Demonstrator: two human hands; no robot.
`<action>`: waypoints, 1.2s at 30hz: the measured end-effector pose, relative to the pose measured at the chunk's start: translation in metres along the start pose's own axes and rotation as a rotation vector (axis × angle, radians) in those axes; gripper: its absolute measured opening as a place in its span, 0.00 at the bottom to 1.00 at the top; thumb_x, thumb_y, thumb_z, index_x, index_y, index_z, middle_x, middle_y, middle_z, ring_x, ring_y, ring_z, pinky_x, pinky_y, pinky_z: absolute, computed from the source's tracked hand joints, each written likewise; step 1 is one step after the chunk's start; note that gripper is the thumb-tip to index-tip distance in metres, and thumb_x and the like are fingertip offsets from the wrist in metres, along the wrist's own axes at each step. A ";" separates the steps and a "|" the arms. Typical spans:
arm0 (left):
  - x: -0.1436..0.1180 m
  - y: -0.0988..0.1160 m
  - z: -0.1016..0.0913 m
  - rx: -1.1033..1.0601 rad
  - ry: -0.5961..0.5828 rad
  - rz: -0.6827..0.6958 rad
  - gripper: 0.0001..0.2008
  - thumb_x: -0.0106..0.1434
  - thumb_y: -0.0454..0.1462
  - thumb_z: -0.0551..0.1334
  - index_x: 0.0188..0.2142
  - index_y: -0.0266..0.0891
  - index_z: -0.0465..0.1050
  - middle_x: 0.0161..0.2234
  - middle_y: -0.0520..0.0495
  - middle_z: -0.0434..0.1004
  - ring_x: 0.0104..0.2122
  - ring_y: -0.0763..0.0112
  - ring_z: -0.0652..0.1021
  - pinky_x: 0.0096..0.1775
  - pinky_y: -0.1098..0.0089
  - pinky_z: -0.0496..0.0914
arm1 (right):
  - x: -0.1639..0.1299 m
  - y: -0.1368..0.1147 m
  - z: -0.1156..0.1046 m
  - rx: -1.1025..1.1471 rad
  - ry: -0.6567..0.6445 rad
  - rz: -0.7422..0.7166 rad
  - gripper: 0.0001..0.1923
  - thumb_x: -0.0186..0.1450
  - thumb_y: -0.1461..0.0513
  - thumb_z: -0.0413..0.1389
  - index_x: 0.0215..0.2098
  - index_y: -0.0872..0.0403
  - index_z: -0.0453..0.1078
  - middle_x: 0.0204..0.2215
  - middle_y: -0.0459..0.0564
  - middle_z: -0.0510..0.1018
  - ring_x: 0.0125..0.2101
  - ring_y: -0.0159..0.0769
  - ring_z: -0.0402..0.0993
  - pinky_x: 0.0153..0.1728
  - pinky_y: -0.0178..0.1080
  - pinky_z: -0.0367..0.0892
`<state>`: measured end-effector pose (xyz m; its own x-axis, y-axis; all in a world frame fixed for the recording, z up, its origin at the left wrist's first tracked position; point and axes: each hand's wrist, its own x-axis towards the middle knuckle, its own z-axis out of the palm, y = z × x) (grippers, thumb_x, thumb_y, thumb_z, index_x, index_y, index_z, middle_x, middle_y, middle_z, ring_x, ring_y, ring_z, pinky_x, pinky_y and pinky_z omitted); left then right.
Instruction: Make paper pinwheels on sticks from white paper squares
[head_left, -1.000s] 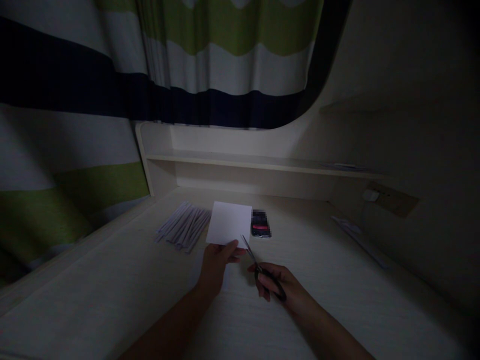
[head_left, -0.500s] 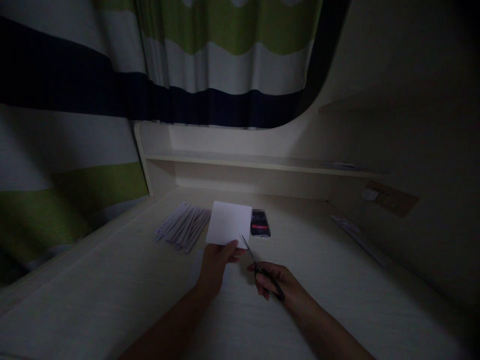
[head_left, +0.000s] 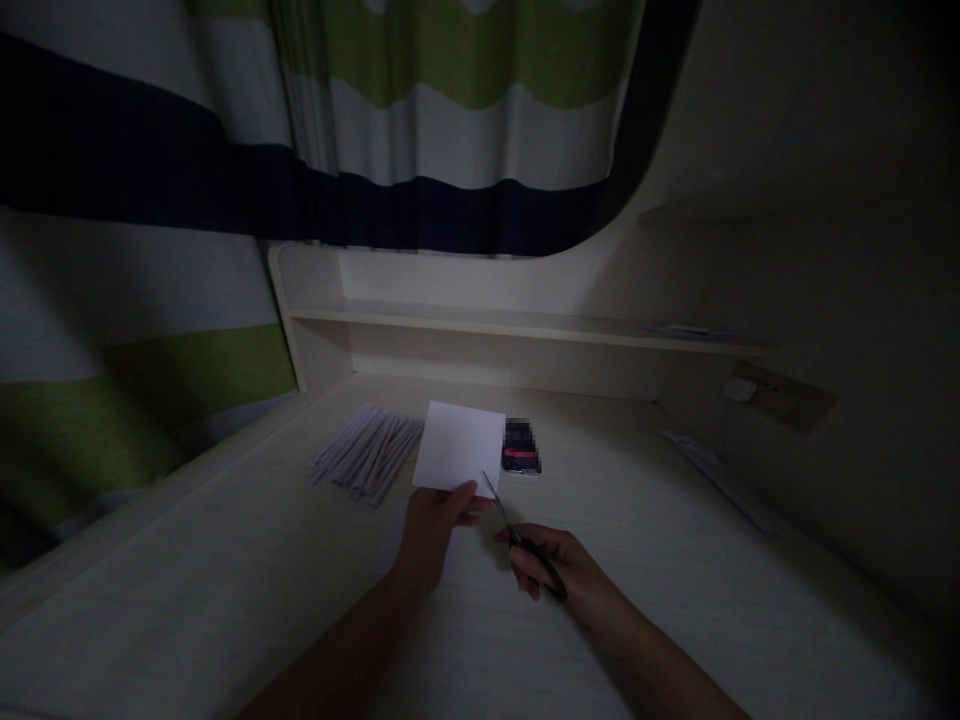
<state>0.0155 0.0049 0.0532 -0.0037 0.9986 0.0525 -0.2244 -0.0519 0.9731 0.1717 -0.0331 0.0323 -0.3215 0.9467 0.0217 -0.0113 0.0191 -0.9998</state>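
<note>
The near edge of the white paper (head_left: 459, 440) is pinched by the left grip (head_left: 433, 517), thumb above and fingers beneath, presumably so that the sheet is steadied while most of it is left uncovered beyond the fingertips. The scissors (head_left: 514, 537) are grasped by the handles in the right grip (head_left: 559, 560), with the blades pointed forward and leftward, apparently so that the sheet's near right corner can be reached; whether it is touched cannot be told. Beneath the left grip, a faint pale sheet (head_left: 393, 536) is seen on the worktop (head_left: 615, 500). Beyond that grip, to its left, narrow paper strips (head_left: 371, 455) are gathered in a loose fan, probably laid aside so that both hands are given room. Ahead of the right grip, a dark phone-like device (head_left: 521, 455), partly pixelated, is placed beside the sheet's right edge. Farthest out, a shelf (head_left: 480, 322) is backed by a striped curtain (head_left: 480, 140).
</note>
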 end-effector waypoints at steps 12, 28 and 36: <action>0.001 0.000 0.001 0.004 0.022 -0.005 0.11 0.45 0.38 0.65 0.26 0.30 0.74 0.22 0.43 0.78 0.24 0.67 0.77 0.25 0.74 0.69 | 0.001 0.000 0.000 -0.055 0.045 0.020 0.23 0.50 0.50 0.57 0.37 0.59 0.68 0.13 0.39 0.63 0.13 0.23 0.55 0.16 0.31 0.53; 0.000 -0.001 0.000 -0.010 -0.017 0.011 0.11 0.45 0.38 0.65 0.27 0.31 0.75 0.23 0.43 0.78 0.24 0.66 0.77 0.26 0.73 0.68 | 0.003 0.003 -0.001 -0.064 0.047 0.015 0.24 0.48 0.50 0.58 0.37 0.59 0.70 0.11 0.38 0.60 0.12 0.23 0.53 0.15 0.30 0.51; -0.003 0.001 0.002 0.031 -0.036 0.005 0.10 0.45 0.38 0.64 0.25 0.31 0.75 0.22 0.43 0.78 0.24 0.66 0.77 0.26 0.72 0.68 | 0.001 0.000 -0.001 -0.059 0.065 0.003 0.22 0.50 0.52 0.58 0.37 0.59 0.70 0.12 0.38 0.61 0.12 0.23 0.54 0.15 0.30 0.52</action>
<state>0.0172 0.0022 0.0544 0.0306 0.9974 0.0648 -0.1942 -0.0576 0.9793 0.1723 -0.0318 0.0326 -0.2597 0.9655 0.0205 0.0454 0.0334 -0.9984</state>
